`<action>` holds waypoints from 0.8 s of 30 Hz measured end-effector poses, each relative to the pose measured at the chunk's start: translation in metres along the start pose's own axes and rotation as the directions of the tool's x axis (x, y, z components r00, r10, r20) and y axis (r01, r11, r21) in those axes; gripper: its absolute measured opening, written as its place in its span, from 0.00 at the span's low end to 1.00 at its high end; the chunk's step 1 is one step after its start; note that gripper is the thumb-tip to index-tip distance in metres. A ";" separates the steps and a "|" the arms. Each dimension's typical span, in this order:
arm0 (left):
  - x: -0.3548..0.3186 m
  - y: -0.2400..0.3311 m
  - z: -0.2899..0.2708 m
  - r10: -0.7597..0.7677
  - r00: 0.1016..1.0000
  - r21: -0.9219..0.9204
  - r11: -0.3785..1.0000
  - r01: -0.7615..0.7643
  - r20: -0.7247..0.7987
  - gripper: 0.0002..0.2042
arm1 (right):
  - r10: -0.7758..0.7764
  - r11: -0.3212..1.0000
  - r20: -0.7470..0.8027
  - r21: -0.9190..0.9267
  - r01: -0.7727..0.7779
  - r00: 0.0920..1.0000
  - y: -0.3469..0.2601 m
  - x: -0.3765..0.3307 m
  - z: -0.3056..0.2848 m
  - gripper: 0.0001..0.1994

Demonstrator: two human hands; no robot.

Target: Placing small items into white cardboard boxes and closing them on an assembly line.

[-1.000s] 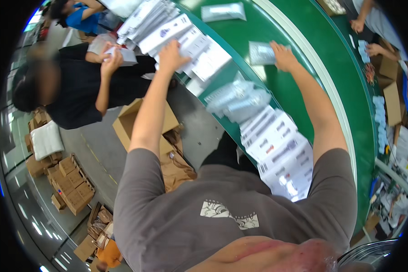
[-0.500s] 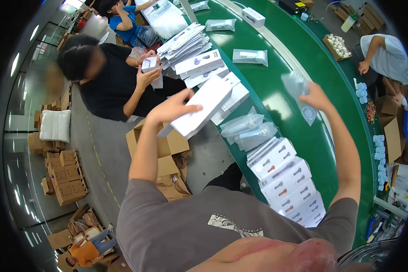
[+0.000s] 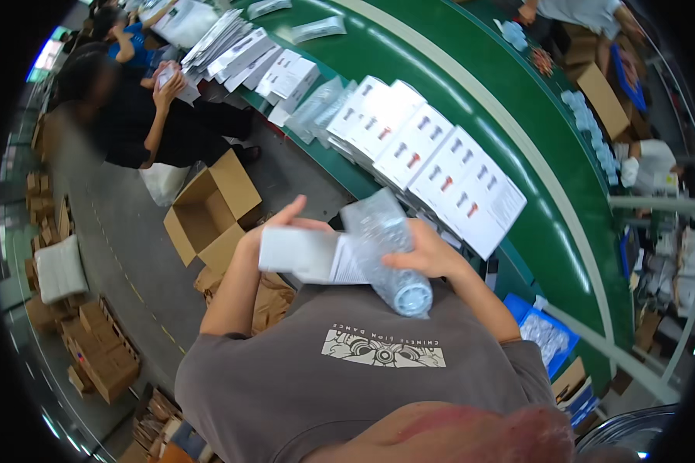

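Observation:
Close to my chest, my left hand (image 3: 274,224) supports a white cardboard box (image 3: 295,251) from behind, its fingers partly hidden by it. A loose white panel, likely a flap, stands out from the box's left end. My right hand (image 3: 428,251) grips a long bubble-wrapped item (image 3: 382,231), whose round, pale blue ringed end points down toward my shirt. The wrapped item overlaps the box's right end, so I cannot tell whether they touch. What lies under the wrap is too blurred to name.
Stacked white printed boxes (image 3: 463,185) line the near edge of the green table (image 3: 409,65), with bubble-wrapped packs (image 3: 316,108) beyond them. An open carton (image 3: 212,204) stands on the floor at left. A co-worker in black (image 3: 93,108) handles a small white box. A blue bin (image 3: 544,332) sits at right.
My right hand has brought the bubble-wrapped item from over the table to my chest. My left hand has drawn the white box in and turned it. The view has swung toward the right.

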State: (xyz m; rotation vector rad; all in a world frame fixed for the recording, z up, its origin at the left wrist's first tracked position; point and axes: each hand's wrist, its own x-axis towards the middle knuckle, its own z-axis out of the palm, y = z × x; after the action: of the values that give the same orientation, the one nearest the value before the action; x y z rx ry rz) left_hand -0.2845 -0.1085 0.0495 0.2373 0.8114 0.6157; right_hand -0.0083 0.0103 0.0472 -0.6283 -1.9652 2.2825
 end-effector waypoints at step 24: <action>0.113 -0.065 0.108 0.551 0.808 0.049 0.831 -0.554 -0.211 0.22 | -0.440 0.852 -0.463 0.055 0.521 0.769 -0.001 -0.091 -0.062 0.27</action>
State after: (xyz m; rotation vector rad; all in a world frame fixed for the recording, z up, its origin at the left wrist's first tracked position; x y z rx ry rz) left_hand -0.1181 -0.0897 0.0264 0.4057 0.9531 1.2183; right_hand 0.0965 0.0405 0.0655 -0.4828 -1.4698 1.7822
